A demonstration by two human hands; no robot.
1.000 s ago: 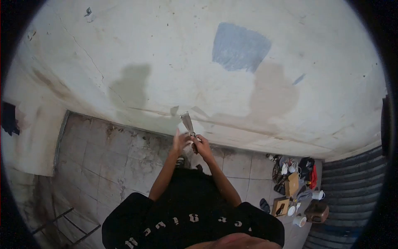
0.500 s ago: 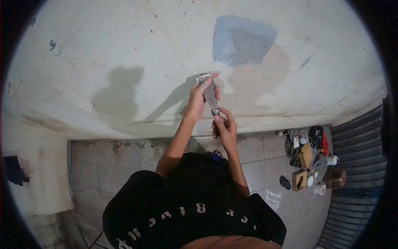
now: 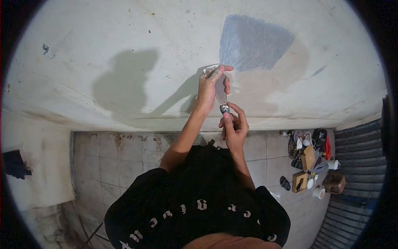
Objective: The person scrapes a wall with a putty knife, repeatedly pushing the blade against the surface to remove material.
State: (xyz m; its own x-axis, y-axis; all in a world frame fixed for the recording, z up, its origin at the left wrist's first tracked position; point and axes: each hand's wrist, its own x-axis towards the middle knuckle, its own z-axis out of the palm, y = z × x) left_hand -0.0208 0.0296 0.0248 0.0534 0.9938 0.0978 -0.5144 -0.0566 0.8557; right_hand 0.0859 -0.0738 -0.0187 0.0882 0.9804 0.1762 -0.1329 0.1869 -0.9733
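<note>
A putty knife (image 3: 221, 92) with a dark handle and a wide, whitish-smeared blade is held blade up before the wall. My right hand (image 3: 236, 130) is closed on the handle, thumb and fingers pinching it near the blade. My left hand (image 3: 207, 89) wraps the blade from the left, its thumb lying over the smeared wide end and its fingertips showing at the right side. White residue coats the left thumb and wrist. Above and to the right of the hands, a blue-grey patch (image 3: 257, 43) marks the pale wall (image 3: 178, 37).
At right on the tiled floor (image 3: 265, 166) lie cardboard boxes (image 3: 299, 181), a white cup (image 3: 319, 193), a sandal (image 3: 285, 183), a brown stool (image 3: 334, 182) and bags. A ridged metal shutter (image 3: 358, 157) stands beyond them. A thin crack runs along the wall at left.
The view has turned slightly, so the patch sits farther right. My left thumb has moved across the blade toward its wide end. Both hands stay on the putty knife.
</note>
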